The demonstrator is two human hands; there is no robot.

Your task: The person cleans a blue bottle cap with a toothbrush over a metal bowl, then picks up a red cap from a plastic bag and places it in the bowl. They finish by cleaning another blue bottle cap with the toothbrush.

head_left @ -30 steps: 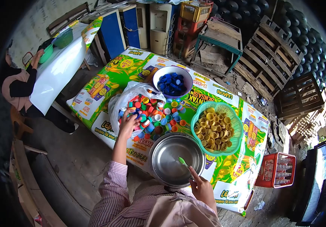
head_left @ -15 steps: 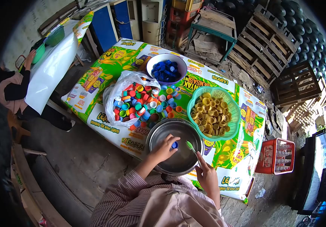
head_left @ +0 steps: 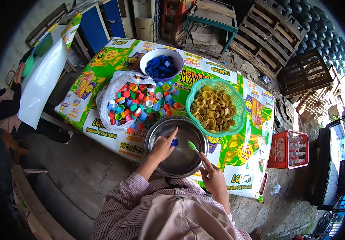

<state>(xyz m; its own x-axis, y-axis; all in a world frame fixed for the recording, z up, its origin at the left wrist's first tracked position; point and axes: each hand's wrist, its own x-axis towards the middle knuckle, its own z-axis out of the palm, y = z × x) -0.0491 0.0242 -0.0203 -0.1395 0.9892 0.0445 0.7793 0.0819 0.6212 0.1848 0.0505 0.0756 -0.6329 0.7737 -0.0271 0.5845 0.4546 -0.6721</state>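
Over the metal basin, my left hand grips a blue bottle cap at its edge, the index finger stretched out past it. My right hand is closed around the handle of a green toothbrush, whose head points into the basin toward the cap. Behind the basin, a white plastic bag spills caps of many colours onto the table. A mint-green basket of yellow caps stands to the right. Blue caps fill a white bowl farther back.
Green and white printed plastic covers the table. A red crate of bottles stands on the floor at right. Wooden pallets and a green-framed stand are behind. At far left, another person sits by a white sheet-covered surface.
The view has shifted, so the table and its things appear a little farther left. My left index finger has straightened out; the cap and toothbrush are still held over the basin.
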